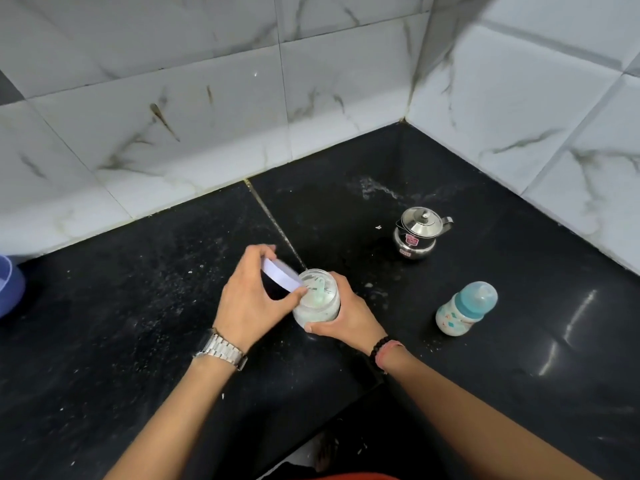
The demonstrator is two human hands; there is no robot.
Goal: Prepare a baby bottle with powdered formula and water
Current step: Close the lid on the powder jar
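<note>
A clear jar of white formula powder [318, 303] stands on the black counter [138, 323], its mouth uncovered, with a pale scoop lying inside. My right hand [346, 318] wraps around the jar's right side. My left hand [251, 296] holds the jar's white round lid [281, 274], tilted just above and left of the mouth. To the right stands a small baby bottle [464, 308] with a printed body and a blue cap on. A small lidded steel pot [417, 233] sits behind it.
White marble-patterned tile walls [207, 116] meet in a corner behind and to the right of the counter. A blue plastic container [8, 284] shows at the left edge. White specks dust the counter. The counter's front edge has a notch near my body.
</note>
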